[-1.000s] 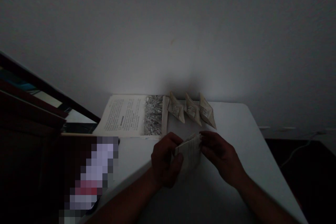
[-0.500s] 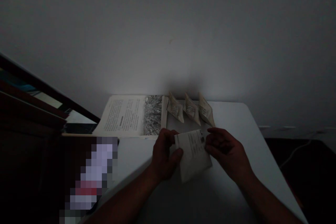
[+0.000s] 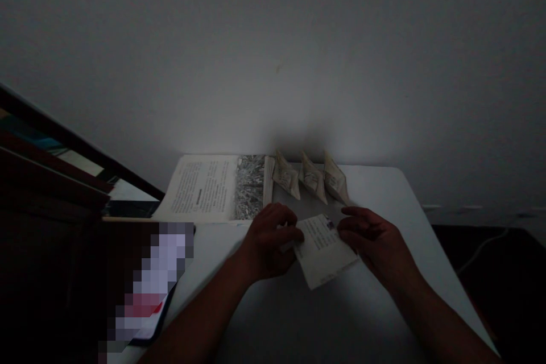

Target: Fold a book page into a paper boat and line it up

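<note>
A folded sheet of printed paper (image 3: 325, 251) lies on the white table (image 3: 384, 193) between my hands. My left hand (image 3: 268, 242) curls over the paper's left edge and pinches it with thumb and fingers. My right hand (image 3: 375, 242) rests at the paper's right edge, fingertips bent and pressed on its upper corner. Beyond the hands, three folded paper boats (image 3: 311, 179) stand in a row near the wall. An open book (image 3: 213, 187) with text and a dark picture lies left of the boats.
A plain wall (image 3: 273, 57) rises right behind the table. Dark shelving or furniture (image 3: 46, 182) fills the left side. A blurred-out flat object (image 3: 149, 290) sits at the table's near left. A cable (image 3: 482, 242) trails on the dark floor at right.
The paper has come down from being held up between both hands to lying flatter on the table, turned clockwise. Both hands have lowered with it.
</note>
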Available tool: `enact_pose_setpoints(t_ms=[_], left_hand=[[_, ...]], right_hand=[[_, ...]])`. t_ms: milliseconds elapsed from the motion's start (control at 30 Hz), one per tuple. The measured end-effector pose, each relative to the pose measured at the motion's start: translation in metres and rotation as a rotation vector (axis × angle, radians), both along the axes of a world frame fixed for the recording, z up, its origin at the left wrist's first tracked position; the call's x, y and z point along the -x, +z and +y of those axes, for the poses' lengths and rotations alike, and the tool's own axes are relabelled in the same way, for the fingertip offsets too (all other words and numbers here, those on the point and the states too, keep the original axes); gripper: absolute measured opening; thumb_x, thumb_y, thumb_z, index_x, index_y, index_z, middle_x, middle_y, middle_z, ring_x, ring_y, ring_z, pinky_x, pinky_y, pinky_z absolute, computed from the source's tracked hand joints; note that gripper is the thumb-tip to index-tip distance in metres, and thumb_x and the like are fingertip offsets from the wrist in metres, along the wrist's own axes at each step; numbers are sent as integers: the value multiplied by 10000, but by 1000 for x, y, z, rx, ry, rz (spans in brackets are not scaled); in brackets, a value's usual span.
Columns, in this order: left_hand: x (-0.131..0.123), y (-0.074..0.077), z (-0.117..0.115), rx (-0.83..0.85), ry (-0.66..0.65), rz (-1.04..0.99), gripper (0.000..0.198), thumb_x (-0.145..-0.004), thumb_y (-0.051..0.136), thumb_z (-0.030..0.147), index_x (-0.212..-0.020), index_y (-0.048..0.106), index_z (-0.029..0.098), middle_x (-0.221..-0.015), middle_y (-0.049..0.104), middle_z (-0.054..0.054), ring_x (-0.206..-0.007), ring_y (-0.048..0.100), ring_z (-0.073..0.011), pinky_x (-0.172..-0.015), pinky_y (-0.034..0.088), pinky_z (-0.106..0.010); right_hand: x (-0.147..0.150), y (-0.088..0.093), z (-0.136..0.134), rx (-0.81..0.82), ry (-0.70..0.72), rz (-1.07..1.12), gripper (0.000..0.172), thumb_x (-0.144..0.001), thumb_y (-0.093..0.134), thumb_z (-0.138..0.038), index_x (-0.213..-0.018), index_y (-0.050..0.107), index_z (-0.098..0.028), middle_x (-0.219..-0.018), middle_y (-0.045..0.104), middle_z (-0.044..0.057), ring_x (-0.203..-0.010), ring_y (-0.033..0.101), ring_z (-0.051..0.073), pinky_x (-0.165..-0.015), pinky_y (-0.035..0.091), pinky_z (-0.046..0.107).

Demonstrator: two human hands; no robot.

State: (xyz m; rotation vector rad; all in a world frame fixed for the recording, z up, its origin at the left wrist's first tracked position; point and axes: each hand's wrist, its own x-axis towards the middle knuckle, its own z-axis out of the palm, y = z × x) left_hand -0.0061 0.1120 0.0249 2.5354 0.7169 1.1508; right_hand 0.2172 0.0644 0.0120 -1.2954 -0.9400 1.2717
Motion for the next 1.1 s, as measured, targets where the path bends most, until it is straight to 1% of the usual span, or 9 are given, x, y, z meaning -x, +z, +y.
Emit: enact_pose_setpoints(t_ms=[67,167,267,400,500,600,700,900,1100], left_hand=[[0,-4,2,0,-23,87,66,-692,549,139,-731,563,190,-794,550,-43,-726,495,-157,-657,388,-301],[1,-9,4,36,-13,269,106,-669,539,100,-733,558,183,-774,575,-35,-726,501,-161,-670,372,-305],[4,-11,7,59,45,410,135,-644,534,74,-726,552,180,-747,567,-31,-714,497,-168,-667,358,-308],[5,-10,8,78,113,497,135,-636,547,81,-730,560,177,-761,572,-35,-712,497,-175,-658,359,-307],[5,-8,7,74,140,536,109,-660,555,111,-744,574,177,-774,578,-43,-725,507,-183,-654,360,-311],[4,-6,6,64,181,553,115,-665,551,109,-752,584,175,-762,579,-49,-730,512,-190,-652,358,-318],[4,-4,5,74,180,572,127,-654,562,112,-763,590,171,-768,581,-54,-738,509,-195,-655,360,-324],[2,2,2,108,125,588,70,-685,596,197,-753,603,182,-785,584,-51,-767,505,-204,-697,366,-343],[2,7,1,140,122,572,93,-700,609,223,-780,628,180,-785,583,-53,-817,506,-222,-741,370,-362]], right_hand=[[1,-2,-1,-4,17,-180,345,-677,722,-288,-988,614,-184,-792,693,47,-689,644,181,-616,522,313],[2,-4,-3,-102,23,-473,261,-741,661,-325,-968,637,-199,-870,703,61,-784,654,197,-730,527,353],[4,-4,-4,-232,72,-690,196,-790,604,-291,-968,638,-216,-914,687,51,-804,642,186,-752,522,350],[6,2,-3,-462,193,-824,130,-805,563,-211,-911,638,-207,-914,653,57,-845,616,188,-753,514,345],[8,9,-4,-617,273,-866,165,-774,574,-159,-921,632,-204,-915,639,67,-881,595,203,-762,501,364],[10,14,-7,-696,350,-913,223,-736,631,-184,-957,625,-219,-928,639,67,-898,581,223,-773,484,396],[11,11,-8,-713,402,-976,222,-747,646,-216,-969,629,-229,-930,651,66,-880,583,225,-773,472,403],[5,0,-2,-645,442,-1096,190,-782,570,-151,-938,658,-213,-910,666,73,-848,590,222,-764,462,404],[2,3,-1,-551,421,-1160,165,-795,545,-151,-902,666,-186,-907,656,80,-838,589,221,-779,477,411]])
